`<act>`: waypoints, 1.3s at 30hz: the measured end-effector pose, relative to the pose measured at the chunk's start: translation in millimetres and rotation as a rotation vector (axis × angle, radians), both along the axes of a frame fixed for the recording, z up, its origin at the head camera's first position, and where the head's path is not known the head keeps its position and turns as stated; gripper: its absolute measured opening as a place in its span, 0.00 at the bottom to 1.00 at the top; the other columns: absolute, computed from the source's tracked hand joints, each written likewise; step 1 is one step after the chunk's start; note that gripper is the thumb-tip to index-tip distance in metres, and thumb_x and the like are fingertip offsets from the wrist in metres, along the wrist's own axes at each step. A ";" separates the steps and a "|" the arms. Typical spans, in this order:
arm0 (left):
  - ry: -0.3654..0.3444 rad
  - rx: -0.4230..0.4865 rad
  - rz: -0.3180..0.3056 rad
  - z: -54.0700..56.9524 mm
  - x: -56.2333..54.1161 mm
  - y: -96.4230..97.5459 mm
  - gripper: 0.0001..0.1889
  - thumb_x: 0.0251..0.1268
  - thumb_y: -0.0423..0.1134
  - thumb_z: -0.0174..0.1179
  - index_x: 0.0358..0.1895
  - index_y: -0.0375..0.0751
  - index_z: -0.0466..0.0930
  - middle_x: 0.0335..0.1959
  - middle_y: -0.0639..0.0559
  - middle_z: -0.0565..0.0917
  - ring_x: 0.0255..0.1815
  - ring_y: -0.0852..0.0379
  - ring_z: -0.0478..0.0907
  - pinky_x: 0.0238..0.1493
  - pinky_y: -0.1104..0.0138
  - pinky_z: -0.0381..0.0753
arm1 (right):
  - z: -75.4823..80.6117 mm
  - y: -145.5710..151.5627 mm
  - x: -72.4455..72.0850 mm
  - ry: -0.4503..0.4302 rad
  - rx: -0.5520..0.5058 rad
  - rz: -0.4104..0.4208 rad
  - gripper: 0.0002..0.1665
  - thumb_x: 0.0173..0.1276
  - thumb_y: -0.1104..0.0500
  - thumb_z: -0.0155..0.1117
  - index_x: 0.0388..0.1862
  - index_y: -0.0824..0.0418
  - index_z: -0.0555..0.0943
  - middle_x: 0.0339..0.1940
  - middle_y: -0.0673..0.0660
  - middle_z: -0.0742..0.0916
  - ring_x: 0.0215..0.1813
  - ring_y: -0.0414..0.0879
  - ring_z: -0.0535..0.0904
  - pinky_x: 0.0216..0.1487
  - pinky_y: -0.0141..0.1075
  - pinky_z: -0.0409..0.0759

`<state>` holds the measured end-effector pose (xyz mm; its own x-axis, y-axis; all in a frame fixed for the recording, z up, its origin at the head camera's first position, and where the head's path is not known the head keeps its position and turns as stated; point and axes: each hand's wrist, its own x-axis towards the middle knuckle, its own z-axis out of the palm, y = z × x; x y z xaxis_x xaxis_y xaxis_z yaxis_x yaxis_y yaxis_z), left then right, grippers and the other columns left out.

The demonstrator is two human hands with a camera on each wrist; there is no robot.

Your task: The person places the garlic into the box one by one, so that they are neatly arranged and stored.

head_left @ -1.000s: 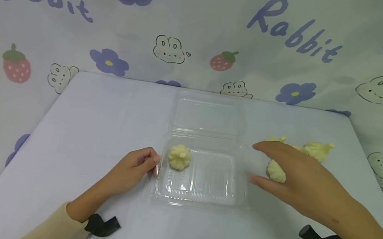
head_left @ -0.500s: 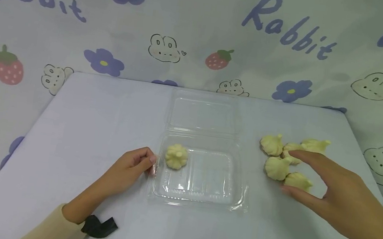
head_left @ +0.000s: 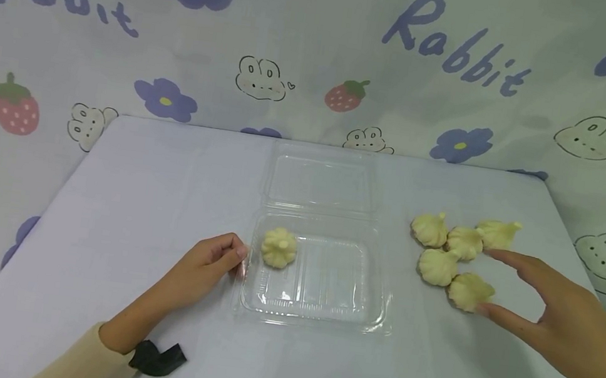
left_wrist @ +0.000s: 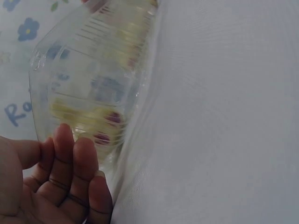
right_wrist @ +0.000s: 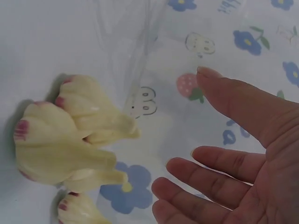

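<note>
Clear hinged container with garlic bulbs, one in, five out, two hands in attendance

Clear container (head_left: 338, 275): on a white-covered desk (head_left: 167, 185), its tray taken as the dial's centre. Lid (head_left: 326, 185) folded back to 12 o'clock, presumably to leave the tray accessible from above.

One boxed garlic bulb (head_left: 279, 248): in the tray towards 10 o'clock, stem upward.

Left hand (head_left: 211, 263): at 9 o'clock, thumb and curled fingers pinching the rim, probably to keep so light a piece from sliding.

Five loose garlic bulbs (head_left: 464, 242): bunched between 2 and 3 o'clock, apart from the tray, a placing that seems to suit the right hand (head_left: 575, 329).

That hand: at 3 o'clock beyond them, thumb and forefinger spread wide, nothing held; whether the thumb touches the front bulb (head_left: 469, 291) cannot be told.

Views compared: the head view alone shows all six bulbs together; the right wrist view adds purple patches (right_wrist: 22, 129) on the loose bulbs' bases and the right hand's remaining fingers; the left wrist view shows similar patches through the tray wall
</note>
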<state>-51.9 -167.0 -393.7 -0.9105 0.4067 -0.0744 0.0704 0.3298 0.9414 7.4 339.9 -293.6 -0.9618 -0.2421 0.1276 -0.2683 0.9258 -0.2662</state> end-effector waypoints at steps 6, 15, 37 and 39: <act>-0.002 0.018 -0.005 -2.1 -0.4 0.5 0.14 0.86 0.43 0.52 0.37 0.42 0.77 0.31 0.49 0.82 0.37 0.50 0.80 0.42 0.64 0.81 | -15.3 21.4 -6.7 -0.081 -0.072 -0.014 0.51 0.53 0.50 0.88 0.73 0.61 0.73 0.66 0.67 0.82 0.55 0.76 0.81 0.42 0.27 0.82; -0.003 0.021 -0.004 0.5 0.9 0.7 0.14 0.86 0.43 0.52 0.36 0.42 0.77 0.31 0.49 0.82 0.37 0.50 0.80 0.42 0.64 0.81 | -33.5 36.0 -7.8 -0.226 -0.137 -0.094 0.51 0.60 0.48 0.84 0.75 0.65 0.69 0.68 0.71 0.79 0.61 0.78 0.76 0.44 0.08 0.65; -0.001 0.005 0.014 0.6 0.1 -2.0 0.14 0.85 0.45 0.52 0.37 0.44 0.78 0.31 0.50 0.82 0.37 0.49 0.79 0.41 0.64 0.79 | -70.0 38.0 -6.7 -0.316 -0.179 -0.079 0.48 0.62 0.50 0.82 0.75 0.64 0.69 0.70 0.70 0.77 0.61 0.76 0.78 0.46 0.23 0.80; -0.001 0.006 0.013 0.4 0.4 -2.1 0.14 0.85 0.45 0.52 0.37 0.44 0.78 0.32 0.50 0.81 0.37 0.48 0.78 0.41 0.64 0.79 | -72.2 38.6 -5.3 -0.315 -0.178 -0.078 0.49 0.62 0.50 0.82 0.75 0.64 0.69 0.70 0.70 0.77 0.61 0.76 0.78 0.46 0.20 0.78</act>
<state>-51.5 -169.1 -393.3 -0.9156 0.3954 -0.0732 0.0649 0.3249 0.9435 2.1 378.5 -365.8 -0.9753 -0.1674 -0.1442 -0.0783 0.8721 -0.4830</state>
